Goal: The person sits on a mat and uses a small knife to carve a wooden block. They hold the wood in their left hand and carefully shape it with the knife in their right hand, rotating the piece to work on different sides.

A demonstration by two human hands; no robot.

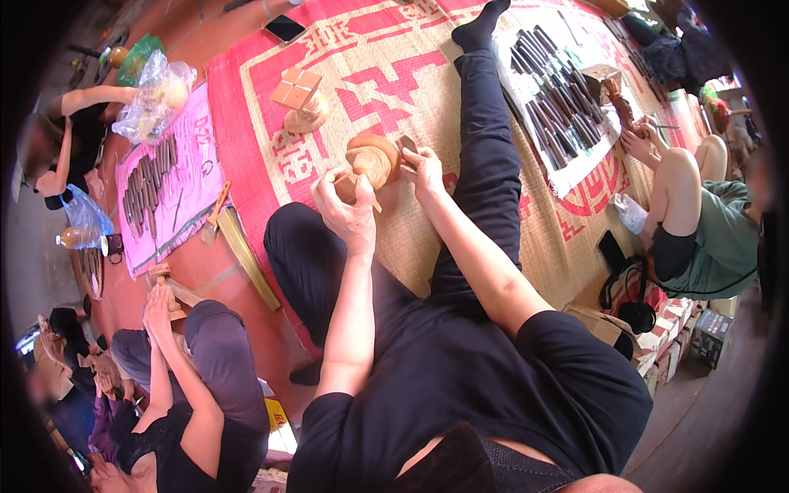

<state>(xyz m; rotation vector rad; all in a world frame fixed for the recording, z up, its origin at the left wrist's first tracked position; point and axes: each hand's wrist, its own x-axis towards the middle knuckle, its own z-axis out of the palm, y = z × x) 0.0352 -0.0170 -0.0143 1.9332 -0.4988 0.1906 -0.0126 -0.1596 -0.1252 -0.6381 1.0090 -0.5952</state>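
Note:
A rounded, light-brown wooden carving [374, 162] with swirling grain stands between my knees, just above the patterned mat [394, 238]. My left hand [349, 209] is closed on its near left side, with thumb and fingers curled; a brown edge shows beneath the palm. At the carving's right side, my right hand [422, 171] pinches a small flat dark piece [407, 144], too small to name surely. Beyond the carving, to the left, a wooden piece with a round base [308, 113] carries a tied square block [296, 88].
Dark-handled carving tools lie in rows on a white sheet [582, 172] at right and a pink sheet [193, 172] at left. A brush [218, 205] and wooden strip [246, 259] lie left of my knee. Co-workers sit on both sides. A phone [284, 29] lies at the mat's far edge.

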